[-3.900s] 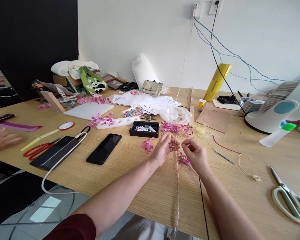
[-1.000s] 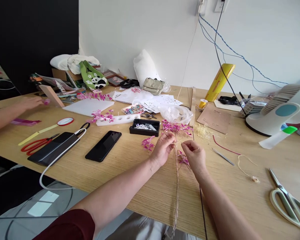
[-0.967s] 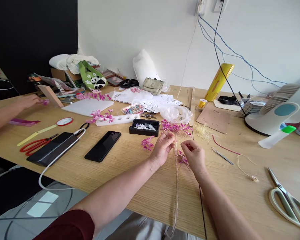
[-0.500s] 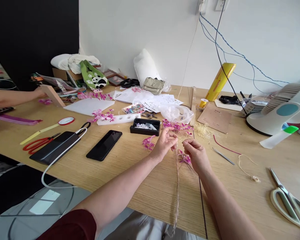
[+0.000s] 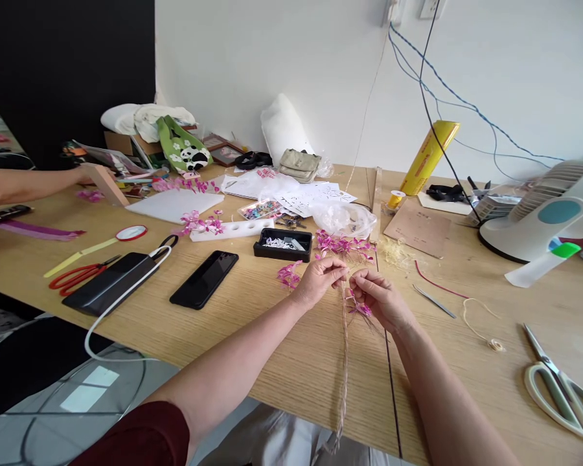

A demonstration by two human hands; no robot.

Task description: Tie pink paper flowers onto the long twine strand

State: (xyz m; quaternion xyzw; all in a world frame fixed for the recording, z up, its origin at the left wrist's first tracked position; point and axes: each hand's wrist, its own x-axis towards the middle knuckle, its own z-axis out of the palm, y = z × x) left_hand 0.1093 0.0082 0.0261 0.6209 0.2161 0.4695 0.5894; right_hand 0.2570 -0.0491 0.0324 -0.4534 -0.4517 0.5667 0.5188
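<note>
My left hand [image 5: 320, 282] pinches the top end of a thin braided straw-coloured cord [image 5: 344, 362], which hangs down over the table's front edge towards my lap. Close beside it, my right hand [image 5: 376, 294] has its thumb and fingers pressed together at the same end of the cord; fine pale strands show between the hands, though what exactly its fingertips grip is too small to make out. Pink-purple flower sprigs lie around: one [image 5: 359, 305] under my right hand, another [image 5: 288, 275] left of my left hand, and a larger bunch [image 5: 342, 246] just behind.
Left of my hands are a black tray [image 5: 282, 254] of small white pieces, a phone [image 5: 204, 279], a power bank [image 5: 109, 285] and red-handled scissors [image 5: 78, 277]. Tweezers [image 5: 434, 301], large scissors [image 5: 556, 385] and a fan [image 5: 539, 213] are right. A co-worker's arm [image 5: 34, 184] reaches in far left.
My fingers have curled in and my two hands have come slightly closer together at the cord's top end. The view has shifted a little.
</note>
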